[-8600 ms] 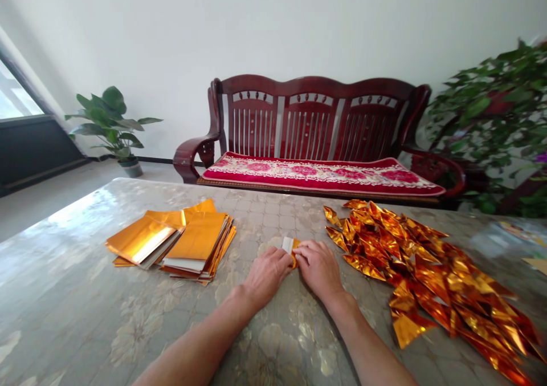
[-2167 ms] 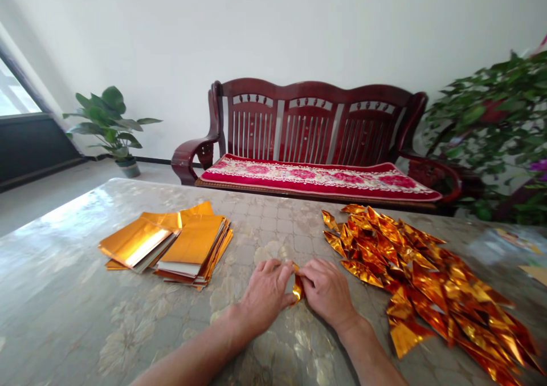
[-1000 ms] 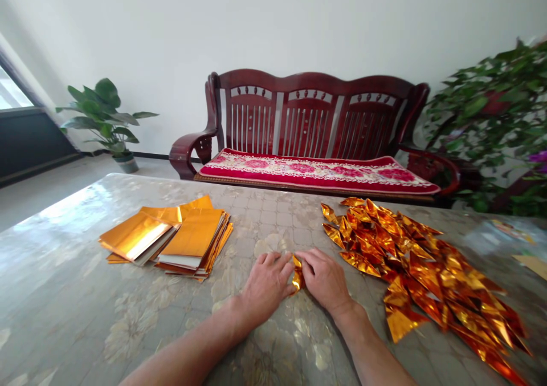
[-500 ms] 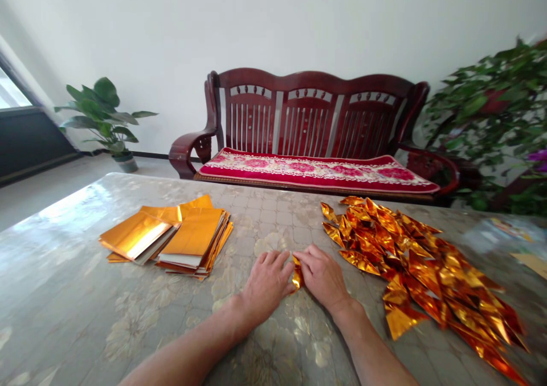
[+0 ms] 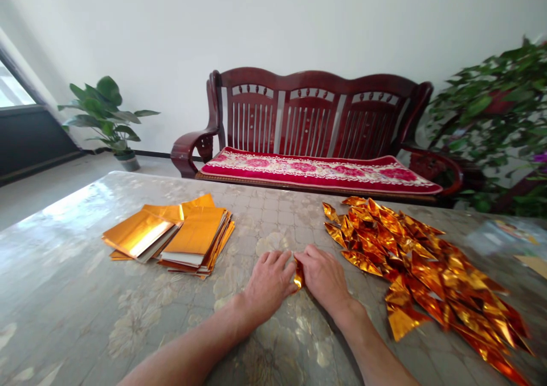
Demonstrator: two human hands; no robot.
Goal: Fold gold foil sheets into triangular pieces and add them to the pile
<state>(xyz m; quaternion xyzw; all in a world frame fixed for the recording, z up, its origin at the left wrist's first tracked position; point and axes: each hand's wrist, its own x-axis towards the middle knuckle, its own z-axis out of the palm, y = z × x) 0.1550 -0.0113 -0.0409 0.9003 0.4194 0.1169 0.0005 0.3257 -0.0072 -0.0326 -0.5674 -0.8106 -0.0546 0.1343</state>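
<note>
Between my two hands, on the table, lies a small piece of folded gold foil paper (image 5: 298, 276), mostly covered by fingers. My left hand (image 5: 270, 280) is closed on its left side, thumb at the near end and fingertips toward the far end. From the right, my right hand (image 5: 323, 277) grips the same piece with curled fingers. Flat gold foil sheets (image 5: 194, 232) with pale undersides are stacked in two overlapping piles to the left. To the right spreads a heap of folded gold foil pieces (image 5: 427, 266), shiny and pointed.
The table (image 5: 166, 323) has a glossy floral cover. A clear plastic bag (image 5: 504, 235) lies at its right side. Behind the table stands a dark red wooden bench (image 5: 307, 112) with a floral seat mat (image 5: 320, 170). Potted plants (image 5: 109, 115) stand at both sides.
Earlier the paper between my hands showed a pale strip and lay farther from me; now only narrow gold foil shows. In the last second my hands have barely moved.
</note>
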